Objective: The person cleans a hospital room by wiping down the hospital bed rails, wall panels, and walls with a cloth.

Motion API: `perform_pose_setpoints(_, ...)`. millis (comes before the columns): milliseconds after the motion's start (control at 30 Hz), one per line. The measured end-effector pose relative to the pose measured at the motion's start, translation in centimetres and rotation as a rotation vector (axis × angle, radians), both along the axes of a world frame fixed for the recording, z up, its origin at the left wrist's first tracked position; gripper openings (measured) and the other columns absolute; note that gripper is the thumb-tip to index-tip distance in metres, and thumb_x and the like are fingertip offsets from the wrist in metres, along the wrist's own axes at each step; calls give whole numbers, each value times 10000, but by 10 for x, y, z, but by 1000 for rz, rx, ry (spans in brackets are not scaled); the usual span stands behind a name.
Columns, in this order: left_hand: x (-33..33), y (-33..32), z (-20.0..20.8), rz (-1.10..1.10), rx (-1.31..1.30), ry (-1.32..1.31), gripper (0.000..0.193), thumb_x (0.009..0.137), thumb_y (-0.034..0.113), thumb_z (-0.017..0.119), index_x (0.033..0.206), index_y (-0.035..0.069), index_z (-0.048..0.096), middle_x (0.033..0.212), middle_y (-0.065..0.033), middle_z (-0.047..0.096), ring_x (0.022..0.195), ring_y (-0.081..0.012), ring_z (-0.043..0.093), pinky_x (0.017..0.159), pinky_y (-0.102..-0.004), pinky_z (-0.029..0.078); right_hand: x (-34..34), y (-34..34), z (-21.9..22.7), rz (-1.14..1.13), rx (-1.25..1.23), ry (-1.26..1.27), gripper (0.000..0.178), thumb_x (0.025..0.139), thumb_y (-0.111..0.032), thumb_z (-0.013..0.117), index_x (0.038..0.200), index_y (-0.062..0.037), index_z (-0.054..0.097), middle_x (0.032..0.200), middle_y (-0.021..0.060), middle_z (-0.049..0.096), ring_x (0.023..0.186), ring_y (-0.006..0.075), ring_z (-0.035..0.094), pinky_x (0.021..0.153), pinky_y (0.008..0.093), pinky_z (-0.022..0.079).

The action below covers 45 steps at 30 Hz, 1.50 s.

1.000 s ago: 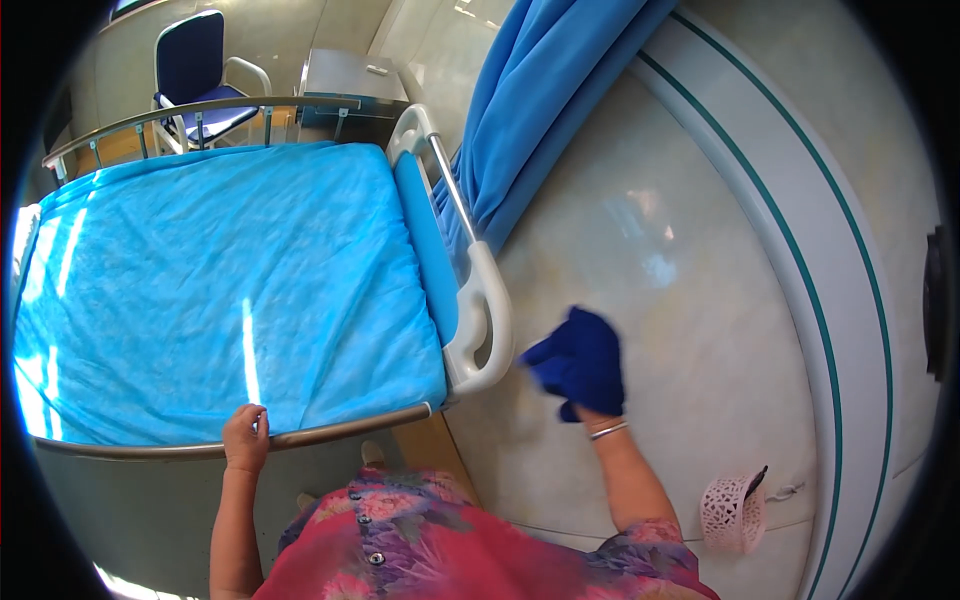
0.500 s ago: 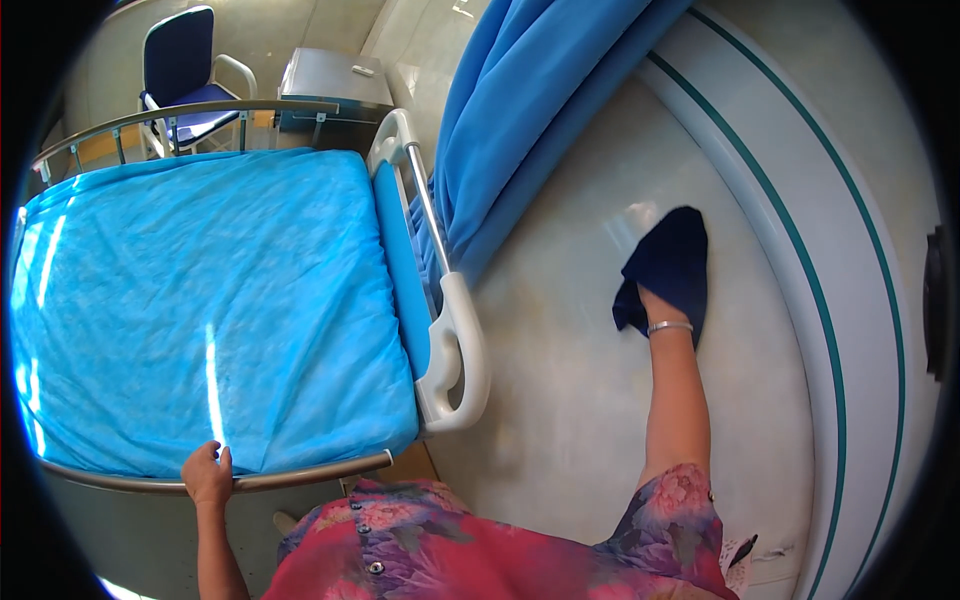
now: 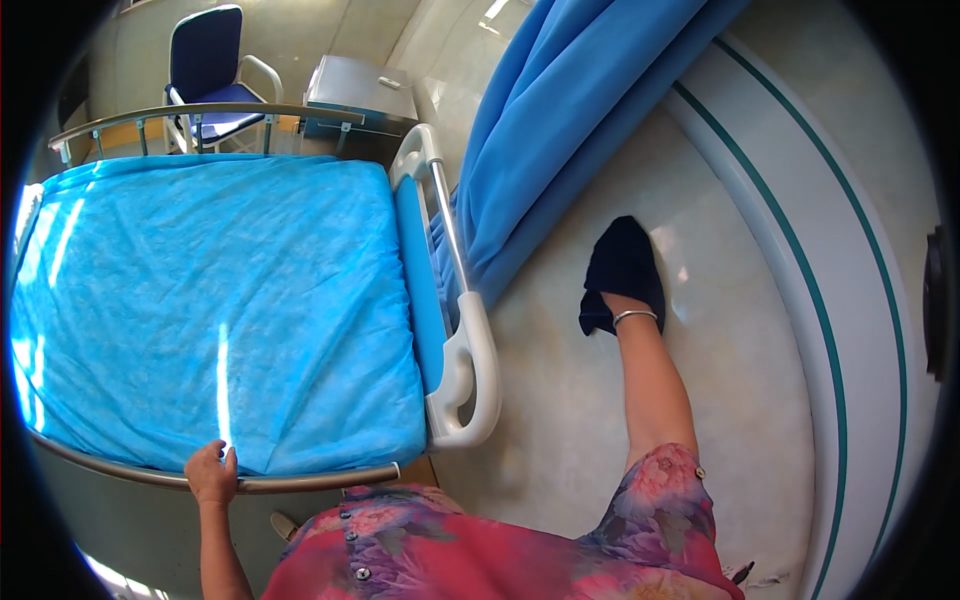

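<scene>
My left hand (image 3: 211, 473) lies over the brown rail (image 3: 300, 483) along the near side of a bed. Its fingers reach to the edge of the bright blue sheet (image 3: 220, 270), with the thumb apart. My right arm stretches far forward with a silver bracelet (image 3: 635, 315) at the wrist. A dark navy cloth (image 3: 622, 262) covers my right hand, hiding its fingers, against a pale glossy surface (image 3: 560, 400). The cloth hangs loosely about the wrist.
A white bed-end board (image 3: 480, 385) stands right of the mattress. Beside it hangs a blue curtain (image 3: 550, 130). A white panel with green stripes (image 3: 790, 230) curves along the right. Beyond the bed are a navy chair (image 3: 207, 75) and a metal-topped cabinet (image 3: 360, 90).
My right hand has moved left with the navy cloth, away from the striped panel. My left hand stays at the rail. The view has shifted slightly, carrying the bed and curtain rightward.
</scene>
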<state>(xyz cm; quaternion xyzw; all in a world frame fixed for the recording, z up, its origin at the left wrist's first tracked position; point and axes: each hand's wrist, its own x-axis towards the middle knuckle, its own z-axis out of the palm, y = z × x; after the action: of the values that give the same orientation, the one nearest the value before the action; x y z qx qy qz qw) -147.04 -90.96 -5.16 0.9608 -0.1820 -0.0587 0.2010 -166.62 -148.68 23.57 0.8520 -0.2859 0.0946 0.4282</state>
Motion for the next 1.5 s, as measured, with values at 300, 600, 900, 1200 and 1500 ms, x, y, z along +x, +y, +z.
perform_pose_setpoints(300,5,-1,-7,-44,-35,1,205,747,250,612,844,71,635,739,-104,622,699,-286,586,623,-395,454,-77,90,112,-234,-310,-41,466,745,-254,551,1130,8,544,1240,186,483,1208,302,401,1055,407,240)
perform_pose_setpoints(600,4,2,0,-91,-40,6,203,759,262,594,858,88,632,763,-101,610,743,-282,577,655,-401,445,-231,150,59,-517,-425,-171,426,804,-246,537,1159,-12,518,1258,163,472,1214,296,394,1065,395,228)
perform_pose_setpoints(900,3,1,0,-73,60,6,195,774,265,579,851,93,628,772,-96,620,736,-282,587,637,-404,446,-212,47,50,-404,-386,71,657,769,-467,591,1250,-42,448,1309,149,427,1222,283,381,1036,343,287)
perform_pose_setpoints(1200,5,-24,11,-18,43,18,231,778,308,551,839,102,635,816,-105,635,757,-288,598,653,-414,457,-88,-23,-25,257,511,-484,366,799,-155,563,1126,2,515,1067,156,571,994,286,542,882,340,425)
perform_pose_setpoints(1500,-1,-8,7,67,57,-8,188,768,293,568,836,141,656,742,-69,639,684,-262,603,601,-372,469,34,229,-182,1013,1439,-176,200,723,-163,681,871,-59,595,761,88,563,725,219,567,700,321,461)
